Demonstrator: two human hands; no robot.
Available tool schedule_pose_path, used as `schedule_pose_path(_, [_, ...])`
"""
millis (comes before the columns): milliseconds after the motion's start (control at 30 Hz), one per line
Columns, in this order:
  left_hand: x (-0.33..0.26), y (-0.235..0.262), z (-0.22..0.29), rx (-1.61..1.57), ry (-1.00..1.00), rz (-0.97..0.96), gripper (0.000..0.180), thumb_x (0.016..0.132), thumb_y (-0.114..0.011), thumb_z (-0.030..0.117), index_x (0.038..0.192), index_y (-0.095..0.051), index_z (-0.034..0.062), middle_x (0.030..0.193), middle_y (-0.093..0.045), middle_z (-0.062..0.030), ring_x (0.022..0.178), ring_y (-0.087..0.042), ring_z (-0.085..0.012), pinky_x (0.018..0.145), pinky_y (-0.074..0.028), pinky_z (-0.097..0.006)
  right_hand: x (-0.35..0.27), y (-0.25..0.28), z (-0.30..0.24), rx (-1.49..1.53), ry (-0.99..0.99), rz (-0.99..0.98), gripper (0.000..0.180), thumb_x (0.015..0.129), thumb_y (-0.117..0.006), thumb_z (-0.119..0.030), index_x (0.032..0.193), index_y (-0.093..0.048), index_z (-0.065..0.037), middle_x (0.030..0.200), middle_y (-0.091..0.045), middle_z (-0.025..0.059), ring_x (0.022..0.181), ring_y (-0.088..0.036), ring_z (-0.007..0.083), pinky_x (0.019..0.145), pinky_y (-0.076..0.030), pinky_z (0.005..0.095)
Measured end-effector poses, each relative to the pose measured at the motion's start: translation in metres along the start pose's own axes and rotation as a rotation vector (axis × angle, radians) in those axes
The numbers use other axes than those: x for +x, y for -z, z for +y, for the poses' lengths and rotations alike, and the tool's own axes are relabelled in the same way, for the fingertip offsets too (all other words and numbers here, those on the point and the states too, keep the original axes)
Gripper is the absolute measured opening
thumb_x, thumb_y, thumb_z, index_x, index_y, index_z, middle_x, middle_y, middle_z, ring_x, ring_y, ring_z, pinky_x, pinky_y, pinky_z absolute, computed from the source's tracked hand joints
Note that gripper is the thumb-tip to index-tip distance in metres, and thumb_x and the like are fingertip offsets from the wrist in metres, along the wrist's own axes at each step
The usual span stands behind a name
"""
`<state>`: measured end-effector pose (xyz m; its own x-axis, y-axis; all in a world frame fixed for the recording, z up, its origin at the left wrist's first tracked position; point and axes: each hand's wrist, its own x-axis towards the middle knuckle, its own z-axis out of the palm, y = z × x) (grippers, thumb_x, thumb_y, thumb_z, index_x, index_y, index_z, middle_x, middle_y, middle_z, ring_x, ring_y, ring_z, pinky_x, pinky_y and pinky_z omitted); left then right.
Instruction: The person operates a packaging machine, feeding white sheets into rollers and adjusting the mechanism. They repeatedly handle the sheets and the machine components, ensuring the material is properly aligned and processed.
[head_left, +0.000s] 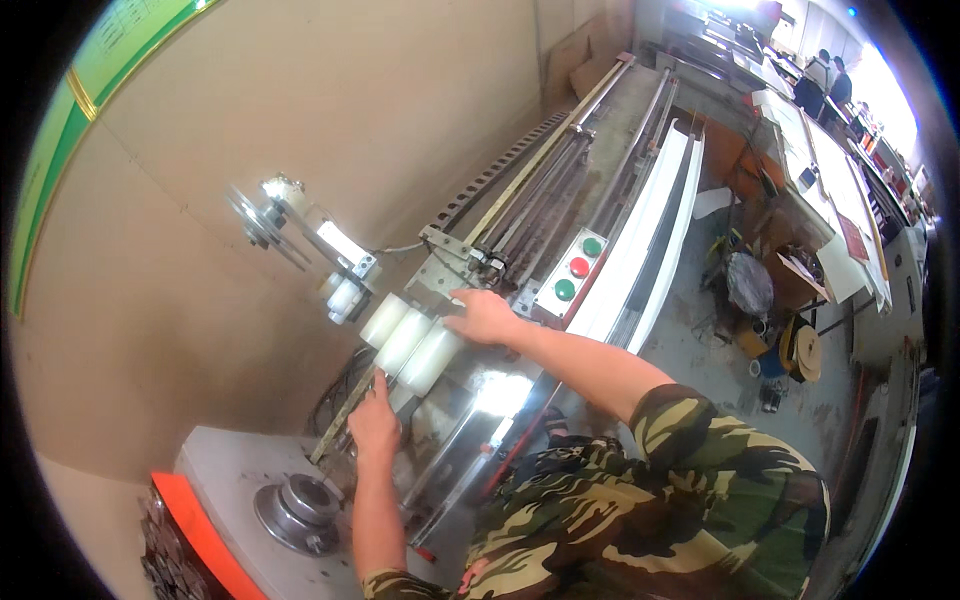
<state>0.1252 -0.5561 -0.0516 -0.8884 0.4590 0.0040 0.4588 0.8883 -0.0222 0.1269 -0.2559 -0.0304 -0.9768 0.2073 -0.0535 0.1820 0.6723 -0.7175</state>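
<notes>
On machinery (437, 278) beside beige wall (300, 130), half-curled hands (375, 425) (485, 318) at white rollers (404, 342), grip unclear.

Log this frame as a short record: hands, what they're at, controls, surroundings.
left hand: index finger extended to near end of rollers; contact unclear
right hand: by rollers' far end, index finger extended; grip unclear
rollers: three smooth white cylinders, side by side
controls: white rectangular button box, red button between two green ones
lower left: round grey metal hub on pale housing
by wall: round metal reel
</notes>
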Motion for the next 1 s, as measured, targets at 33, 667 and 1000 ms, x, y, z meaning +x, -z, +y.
schedule_pose_path(33, [0.000, -0.002, -0.002, 0.009, -0.006, 0.001, 0.075, 0.084, -0.055, 0.006, 0.156, -0.035, 0.0114, 0.103, -0.068, -0.0184, 0.085, -0.069, -0.0371, 0.072, -0.053, -0.049, 0.001, -0.002, 0.000, -0.007, 0.014, 0.003, 0.063, 0.088, -0.071, -0.038, 0.139, -0.058, -0.005, 0.133, -0.063, 0.0211, 0.123, -0.061, 0.0382, 0.105, -0.048, 0.0448])
schedule_pose_path(667, [-0.014, 0.006, -0.018, -0.074, -0.074, -0.017, 0.060, 0.092, -0.050, 0.008, 0.151, -0.044, 0.0201, 0.105, -0.069, -0.0197, 0.087, -0.068, -0.0419, 0.077, -0.052, -0.054, 0.000, -0.007, 0.006, -0.087, 0.102, 0.034, 0.056, 0.089, -0.068, -0.041, 0.133, -0.061, -0.007, 0.120, -0.068, 0.0223, 0.115, -0.064, 0.0395, 0.097, -0.052, 0.0491])
schedule_pose_path(1000, [-0.022, 0.006, -0.034, -0.275, -0.175, 0.078, 0.044, 0.096, -0.052, 0.014, 0.140, -0.056, 0.0138, 0.095, -0.069, -0.0194, 0.084, -0.067, -0.0419, 0.076, -0.051, -0.054, -0.002, -0.008, 0.005, -0.103, 0.087, 0.045, 0.055, 0.089, -0.068, -0.042, 0.133, -0.062, -0.008, 0.117, -0.069, 0.0235, 0.112, -0.065, 0.0401, 0.096, -0.052, 0.0489])
